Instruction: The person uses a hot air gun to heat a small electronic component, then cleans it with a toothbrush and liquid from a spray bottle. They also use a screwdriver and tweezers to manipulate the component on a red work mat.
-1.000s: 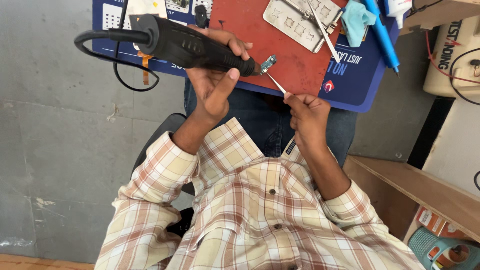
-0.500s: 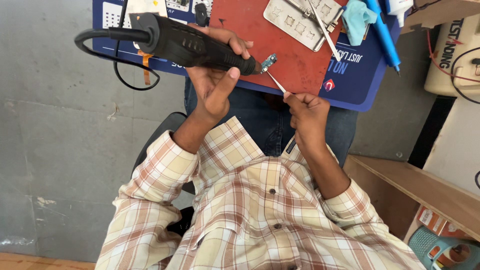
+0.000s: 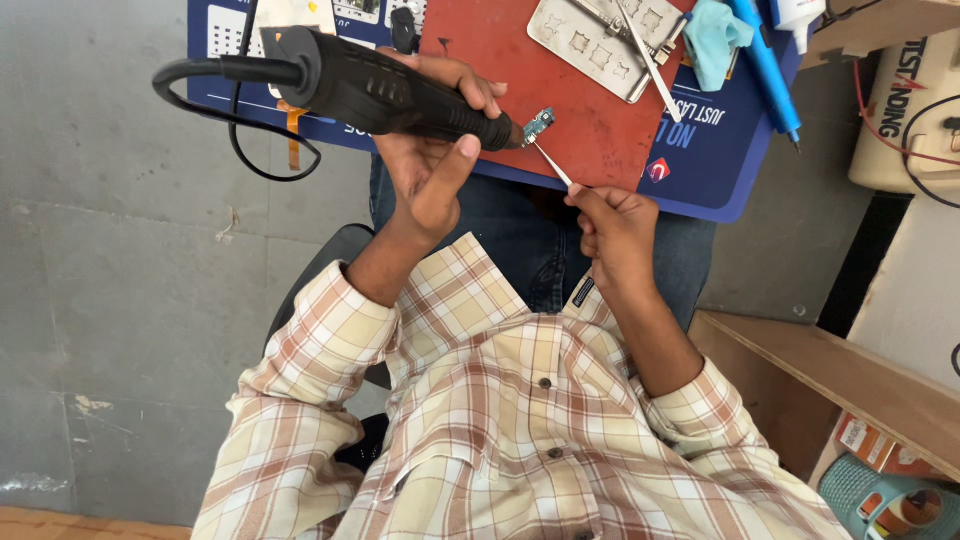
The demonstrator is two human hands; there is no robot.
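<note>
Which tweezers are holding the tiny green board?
The tweezers pinched in the right hand; their tips grip the tiny green board beside the black corded tool in the left hand. The other tweezers lie untouched on the metal plate.
</note>
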